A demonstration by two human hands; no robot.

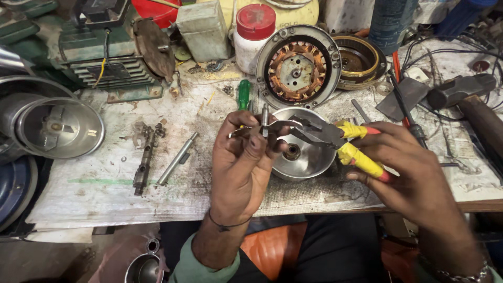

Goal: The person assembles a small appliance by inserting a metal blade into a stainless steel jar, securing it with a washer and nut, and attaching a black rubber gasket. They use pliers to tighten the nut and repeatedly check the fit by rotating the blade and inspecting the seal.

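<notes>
**Pliers on small part, centre frame**

Steel bowl [304,157] sits behind both hands. Right hand [414,173] is wrapped around the yellow-handled pliers [335,139]. Left hand [243,157] pinches a small metal pin [265,119] at the plier tips, just above its fingertips.

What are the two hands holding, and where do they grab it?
The right hand grips yellow-handled metal pliers by the handles. The left hand pinches a small metal pin near its lower end.
</notes>
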